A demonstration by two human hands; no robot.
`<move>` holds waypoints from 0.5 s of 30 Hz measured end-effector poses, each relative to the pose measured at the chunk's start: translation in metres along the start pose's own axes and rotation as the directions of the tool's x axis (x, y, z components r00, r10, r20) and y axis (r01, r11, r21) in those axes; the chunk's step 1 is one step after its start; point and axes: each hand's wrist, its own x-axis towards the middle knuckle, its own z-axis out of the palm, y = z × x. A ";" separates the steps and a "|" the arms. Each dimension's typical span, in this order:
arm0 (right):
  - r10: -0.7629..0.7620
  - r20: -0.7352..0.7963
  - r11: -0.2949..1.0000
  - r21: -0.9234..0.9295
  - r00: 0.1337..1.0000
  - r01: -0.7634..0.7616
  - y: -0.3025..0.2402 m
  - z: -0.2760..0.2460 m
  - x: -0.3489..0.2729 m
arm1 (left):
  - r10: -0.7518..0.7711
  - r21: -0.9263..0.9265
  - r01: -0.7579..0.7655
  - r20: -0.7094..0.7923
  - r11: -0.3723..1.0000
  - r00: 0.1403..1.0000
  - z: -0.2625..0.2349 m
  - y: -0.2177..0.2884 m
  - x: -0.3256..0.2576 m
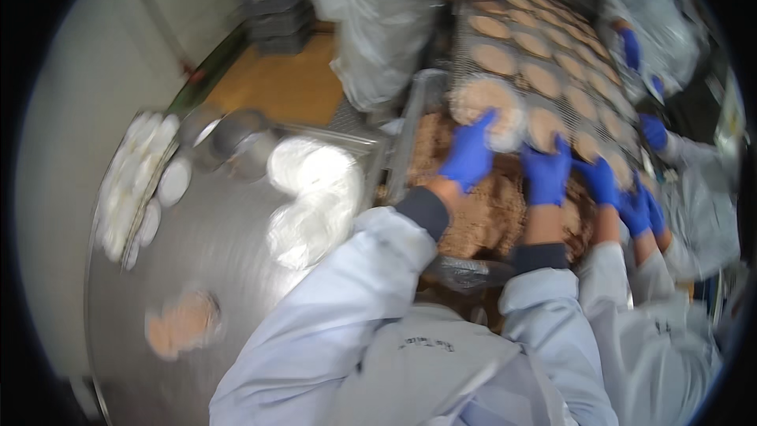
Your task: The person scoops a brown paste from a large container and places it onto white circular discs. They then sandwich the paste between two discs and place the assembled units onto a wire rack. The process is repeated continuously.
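Observation:
My left hand (469, 156), in a blue glove, grips a round pale-pink meat patty (478, 99) with a whitish disc or sheet around its edge. The patty is over the near left end of the mesh conveyor belt (514, 96). My right hand (546, 173), also blue-gloved, has its fingers at the near edge of another patty (544, 126) by the belt's end. Motion blur hides how firmly the right fingers hold it. Below both hands lies a bin (473, 270) of brownish ground meat (473, 225).
A steel table (236, 268) at left carries stacked white discs (303, 225), white rolls or stacks (134, 181) and pinkish meat pieces (183, 325). A co-worker's gloved hand (599, 181) works close at right. More co-workers flank the belt. Grey crates (276, 12) stand behind.

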 end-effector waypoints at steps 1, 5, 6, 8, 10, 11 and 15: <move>0.004 -0.009 1.000 0.009 1.000 -0.004 -0.004 -0.006 -0.002 | 0.075 0.041 -0.074 -0.016 0.996 0.997 0.001 -0.004 -0.010; 0.146 -0.002 0.989 0.009 0.989 -0.146 -0.027 -0.074 0.014 | -0.050 -0.254 -0.003 -0.202 0.967 0.978 -0.050 0.014 -0.056; 0.191 0.005 0.981 0.023 0.982 -0.191 -0.026 -0.090 0.020 | -0.021 -0.242 -0.035 -0.223 0.970 0.975 -0.075 0.035 -0.079; 0.133 -0.047 0.991 0.011 0.990 -0.133 -0.006 -0.096 0.019 | -0.007 -0.193 -0.046 -0.266 0.980 0.964 -0.129 0.093 -0.130; 0.212 -0.050 0.974 0.092 0.976 -0.207 0.001 -0.137 0.045 | 0.361 0.338 -0.198 -0.536 0.920 0.763 -0.139 0.191 -0.192; 0.249 -0.056 0.960 0.146 0.967 -0.239 0.006 -0.149 0.054 | 0.571 0.587 -0.205 -0.547 0.783 0.613 -0.145 0.228 -0.222; 0.385 -0.148 0.891 0.318 0.911 -0.324 0.044 -0.115 0.040 | 0.999 0.945 0.327 0.014 0.002 -0.048 -0.203 0.313 -0.321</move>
